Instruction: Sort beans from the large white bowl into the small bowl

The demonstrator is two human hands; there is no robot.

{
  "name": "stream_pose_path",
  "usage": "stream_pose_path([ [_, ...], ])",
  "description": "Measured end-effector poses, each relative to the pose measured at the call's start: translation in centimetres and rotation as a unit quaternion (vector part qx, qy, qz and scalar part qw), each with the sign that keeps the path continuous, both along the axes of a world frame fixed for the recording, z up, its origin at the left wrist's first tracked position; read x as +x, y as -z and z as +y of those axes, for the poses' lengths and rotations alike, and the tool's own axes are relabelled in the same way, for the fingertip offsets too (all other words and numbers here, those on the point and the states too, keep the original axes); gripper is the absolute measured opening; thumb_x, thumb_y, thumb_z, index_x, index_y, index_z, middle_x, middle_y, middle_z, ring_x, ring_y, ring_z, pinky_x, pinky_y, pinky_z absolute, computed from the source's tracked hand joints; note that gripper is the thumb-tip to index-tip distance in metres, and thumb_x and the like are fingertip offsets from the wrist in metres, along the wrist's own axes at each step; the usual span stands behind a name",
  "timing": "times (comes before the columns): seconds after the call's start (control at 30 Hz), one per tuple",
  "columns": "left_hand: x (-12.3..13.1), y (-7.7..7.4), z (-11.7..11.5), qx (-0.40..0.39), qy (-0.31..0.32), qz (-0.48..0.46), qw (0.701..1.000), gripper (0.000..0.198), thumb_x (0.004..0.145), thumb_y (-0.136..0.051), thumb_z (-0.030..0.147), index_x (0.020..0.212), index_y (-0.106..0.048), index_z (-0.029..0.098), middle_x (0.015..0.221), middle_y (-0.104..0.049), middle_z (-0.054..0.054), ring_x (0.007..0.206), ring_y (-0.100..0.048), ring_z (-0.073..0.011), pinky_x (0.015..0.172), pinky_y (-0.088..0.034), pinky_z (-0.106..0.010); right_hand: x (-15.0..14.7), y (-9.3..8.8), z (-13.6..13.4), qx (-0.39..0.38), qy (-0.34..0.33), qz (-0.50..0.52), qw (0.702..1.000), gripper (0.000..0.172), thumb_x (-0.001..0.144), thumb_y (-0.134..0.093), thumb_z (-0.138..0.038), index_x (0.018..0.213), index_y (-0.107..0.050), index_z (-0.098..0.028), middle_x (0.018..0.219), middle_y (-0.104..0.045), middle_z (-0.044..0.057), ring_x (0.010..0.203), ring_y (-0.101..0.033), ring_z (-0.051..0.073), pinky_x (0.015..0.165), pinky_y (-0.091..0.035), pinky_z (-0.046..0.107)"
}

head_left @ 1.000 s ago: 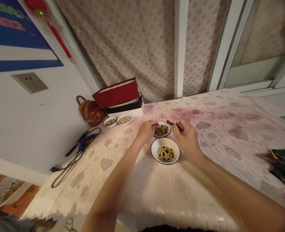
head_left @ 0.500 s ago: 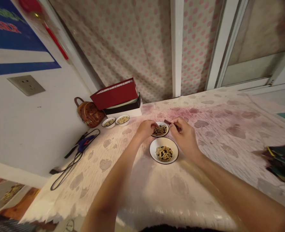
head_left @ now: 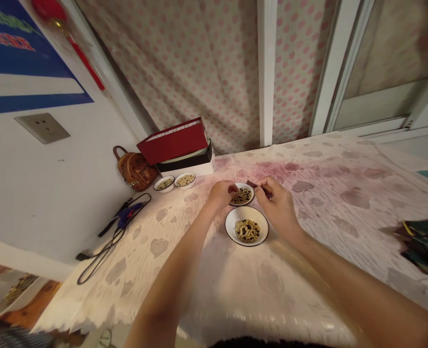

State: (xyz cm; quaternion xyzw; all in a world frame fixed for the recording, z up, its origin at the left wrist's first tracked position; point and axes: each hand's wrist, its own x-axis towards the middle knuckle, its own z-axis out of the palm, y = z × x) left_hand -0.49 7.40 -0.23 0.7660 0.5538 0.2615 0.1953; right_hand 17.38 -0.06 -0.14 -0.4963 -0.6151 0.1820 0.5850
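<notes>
Two white dark-rimmed bowls stand one behind the other in front of me. The nearer, larger bowl (head_left: 237, 224) contains beans or beads, pale with some black ones. Behind it, the smaller bowl (head_left: 249, 185) has a similar mix with more black. My left hand (head_left: 222, 194) is at that smaller bowl's left rim, its fingers bent together over the contents; whatever they pinch is too small to make out. To the right of this bowl, my right hand (head_left: 275, 197) grips a slim dark reddish-brown piece (head_left: 251, 184), whose tip points left past the rim.
Two more small bowls, a left bowl (head_left: 164, 183) and a right bowl (head_left: 185, 180), sit before stacked boxes (head_left: 178, 145). A brown mini backpack (head_left: 137, 170) leans by the wall. A corded blue tool (head_left: 129, 214) lies left; camouflage cloth (head_left: 426, 244) lies right.
My left hand has lifted slightly, its fingers drawn up a little from the smaller bowl's contents. My right hand keeps its grip and place. The view has shifted very slightly.
</notes>
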Motion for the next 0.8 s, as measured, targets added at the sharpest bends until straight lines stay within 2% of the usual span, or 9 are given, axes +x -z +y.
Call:
stream_pose_path([
  [0.1,-0.1,0.5,-0.1,-0.015,-0.003,-0.136,0.991,0.017,0.081,-0.067,0.006,0.087,-0.078,0.016,0.088,-0.078,-0.006,0.082,-0.069,-0.0173,0.082,-0.054,-0.03,-0.1,0.1,0.1,-0.001,0.001,-0.003,1.0,0.008,0.087,-0.054,-0.03,0.083,-0.055,-0.024,0.066,-0.059,-0.003,0.059,-0.053,0.015,0.061,-0.036,0.029],
  [0.17,0.0,0.9,-0.1,-0.037,-0.009,-0.239,0.97,0.013,0.079,-0.069,0.006,0.085,-0.077,0.015,0.087,-0.078,-0.007,0.082,-0.071,-0.0175,0.083,-0.055,-0.031,-0.1,0.2,0.2,-0.003,0.0,-0.007,1.0,0.008,0.087,-0.054,-0.03,0.083,-0.055,-0.024,0.067,-0.06,-0.003,0.06,-0.053,0.016,0.061,-0.036,0.029],
  [0.3,0.1,1.0,-0.8,-0.088,-0.012,-0.395,0.914,0.012,0.072,-0.08,0.009,0.082,-0.076,0.013,0.085,-0.079,-0.008,0.081,-0.072,-0.0177,0.09,-0.056,-0.036,-0.1,0.3,0.2,-0.009,0.004,-0.013,1.0,0.008,0.087,-0.054,-0.031,0.083,-0.056,-0.024,0.067,-0.061,-0.002,0.059,-0.053,0.016,0.061,-0.036,0.029],
  [0.43,-0.1,0.3,-3.0,-0.168,0.037,-0.517,0.839,0.027,0.072,-0.086,0.017,0.097,-0.078,0.012,0.097,-0.08,-0.01,0.091,-0.074,-0.0175,0.1,-0.053,-0.036,-0.2,0.3,0.1,-0.023,-0.01,-0.008,1.0,0.008,0.088,-0.052,-0.031,0.084,-0.055,-0.025,0.066,-0.062,-0.002,0.059,-0.056,0.017,0.061,-0.037,0.03],
  [0.53,-0.1,-0.4,-4.8,-0.213,0.033,-0.574,0.79,0.027,0.073,-0.085,0.011,0.1,-0.079,0.012,0.101,-0.08,-0.01,0.095,-0.074,-0.0163,0.103,-0.052,-0.033,-0.4,0.3,-0.2,-0.036,-0.033,-0.011,0.999,0.009,0.09,-0.051,-0.031,0.086,-0.055,-0.025,0.065,-0.063,-0.002,0.06,-0.058,0.018,0.063,-0.039,0.031],
  [0.6,-0.1,-0.8,-5.6,-0.235,0.025,-0.591,0.771,0.027,0.075,-0.081,0.005,0.101,-0.079,0.012,0.101,-0.08,-0.01,0.094,-0.074,-0.015,0.104,-0.051,-0.032,-0.5,0.4,-0.4,-0.038,-0.047,-0.016,0.998,0.009,0.091,-0.05,-0.032,0.087,-0.055,-0.025,0.064,-0.064,-0.003,0.059,-0.059,0.018,0.063,-0.04,0.031],
  [0.8,0.0,-1.3,-6.4,-0.245,0.013,-0.608,0.755,0.024,0.082,-0.074,0.001,0.103,-0.079,0.011,0.097,-0.08,-0.009,0.089,-0.074,-0.0129,0.101,-0.053,-0.029,-0.8,0.4,-0.8,-0.042,-0.069,-0.032,0.996,0.011,0.093,-0.049,-0.033,0.088,-0.055,-0.026,0.063,-0.063,-0.003,0.059,-0.059,0.018,0.064,-0.041,0.031],
])
